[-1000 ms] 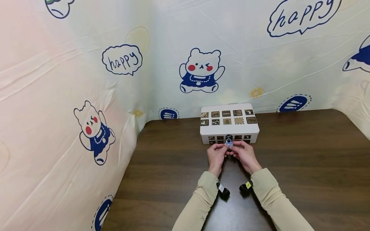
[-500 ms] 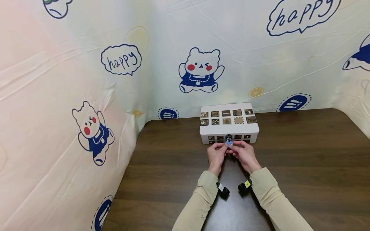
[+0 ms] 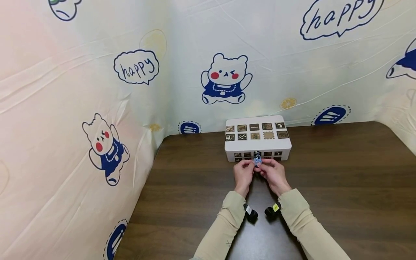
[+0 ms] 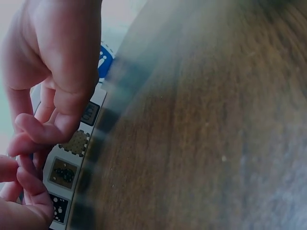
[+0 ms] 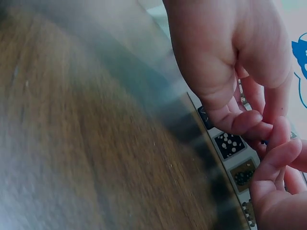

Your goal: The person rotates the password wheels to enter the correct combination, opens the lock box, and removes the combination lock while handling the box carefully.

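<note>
A small light-blue padlock (image 3: 258, 161) with rows of pale marks and a looped shackle stands at the front middle of a white box (image 3: 256, 145). My left hand (image 3: 243, 177) pinches the padlock from its left side, thumb and fingertips on the body. From the other side my right hand (image 3: 275, 177) grips it with thumb and index finger. The shackle loop shows above the fingertips, right over the dark clasp (image 3: 257, 154) on the box's front. Both wrist views show the fingertips meeting, and the fingers hide most of the padlock there.
The box has dark square pictures on its lid and front, and its back lies close to the printed cloth (image 3: 224, 29). It stands on a brown wooden table (image 3: 341, 187). Another cloth wall (image 3: 48, 144) hangs along the left. Black cameras (image 3: 251, 215) sit at both wrists.
The padlock has risen slightly and tilted a little between the fingers. My right wrist and forearm have shifted a little to the left; the box has stayed put.
</note>
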Tool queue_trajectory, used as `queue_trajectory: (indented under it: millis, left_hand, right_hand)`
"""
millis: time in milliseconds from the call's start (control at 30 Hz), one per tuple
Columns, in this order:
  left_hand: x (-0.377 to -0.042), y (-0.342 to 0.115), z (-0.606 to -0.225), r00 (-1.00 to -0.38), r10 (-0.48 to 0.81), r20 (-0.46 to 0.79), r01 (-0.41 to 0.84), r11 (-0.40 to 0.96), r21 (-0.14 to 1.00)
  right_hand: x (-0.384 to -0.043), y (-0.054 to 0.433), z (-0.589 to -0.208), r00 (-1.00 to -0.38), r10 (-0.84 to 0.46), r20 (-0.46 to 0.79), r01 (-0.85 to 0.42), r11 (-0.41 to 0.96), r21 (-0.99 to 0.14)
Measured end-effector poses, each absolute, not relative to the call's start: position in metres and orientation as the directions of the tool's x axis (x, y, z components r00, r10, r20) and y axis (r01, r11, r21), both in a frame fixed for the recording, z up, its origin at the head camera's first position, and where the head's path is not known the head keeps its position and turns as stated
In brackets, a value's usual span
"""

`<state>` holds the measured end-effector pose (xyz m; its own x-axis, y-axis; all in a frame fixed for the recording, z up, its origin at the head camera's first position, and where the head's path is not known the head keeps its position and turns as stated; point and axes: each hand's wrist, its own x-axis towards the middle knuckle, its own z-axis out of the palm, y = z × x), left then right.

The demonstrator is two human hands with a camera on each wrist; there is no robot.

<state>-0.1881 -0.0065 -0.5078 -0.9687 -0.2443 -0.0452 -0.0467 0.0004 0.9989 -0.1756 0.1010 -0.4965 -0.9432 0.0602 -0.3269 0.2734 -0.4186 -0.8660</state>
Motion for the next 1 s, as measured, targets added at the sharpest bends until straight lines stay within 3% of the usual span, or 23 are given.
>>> queue_trajectory:
  millis: [1000]
  left_hand:
    - [-0.202, -0.010, -0.499, -0.972, -0.236, 0.014, -0.044, 0.238, 0.970]
  right_hand:
    - [-0.181, 0.067, -0.499, -0.877, 0.314, -0.364, 0.167, -0.511, -0.843]
